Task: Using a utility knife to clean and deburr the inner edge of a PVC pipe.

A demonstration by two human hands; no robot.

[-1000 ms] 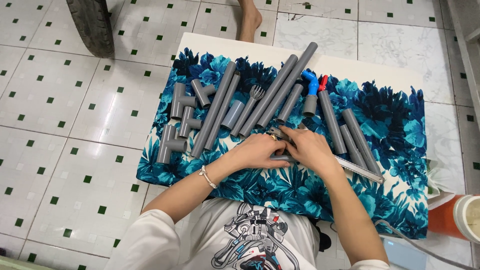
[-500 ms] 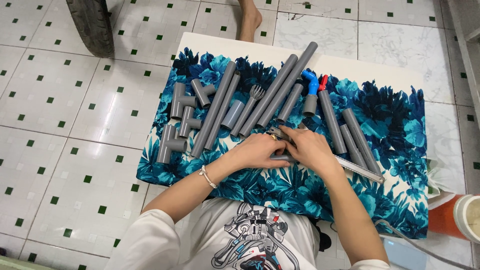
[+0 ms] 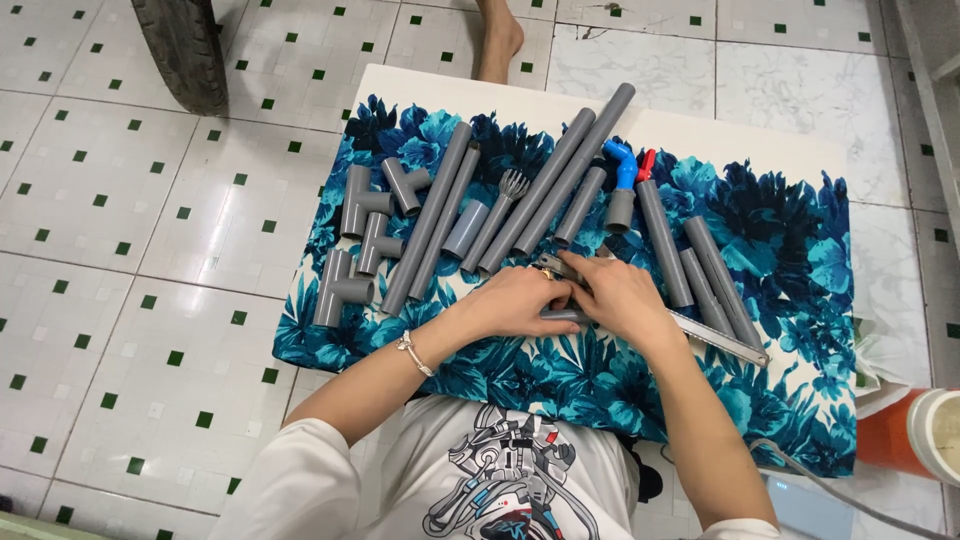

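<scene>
White floor tiles [image 3: 120, 330] dotted with small green squares surround a low white table [image 3: 700, 135] draped in a blue floral cloth [image 3: 790, 250]. A dark tyre [image 3: 185, 50] stands on the floor at the upper left, and another person's bare foot [image 3: 497, 45] rests just beyond the table's far edge. Long grey pipes [image 3: 560, 180] lie side by side across the cloth, slanting toward the upper right, with shorter grey pipes [image 3: 705, 275] to the right. Grey tee fittings [image 3: 350, 250] sit in a cluster at the left. A blue elbow fitting [image 3: 622, 160] lies near the far edge, and a hacksaw blade [image 3: 720, 338] runs along the cloth near the right forearm. At the middle, the left hand [image 3: 515, 300] and right hand [image 3: 615, 298] meet, both curled closed around a short grey pipe piece [image 3: 562, 316] that rests on the cloth between them.
</scene>
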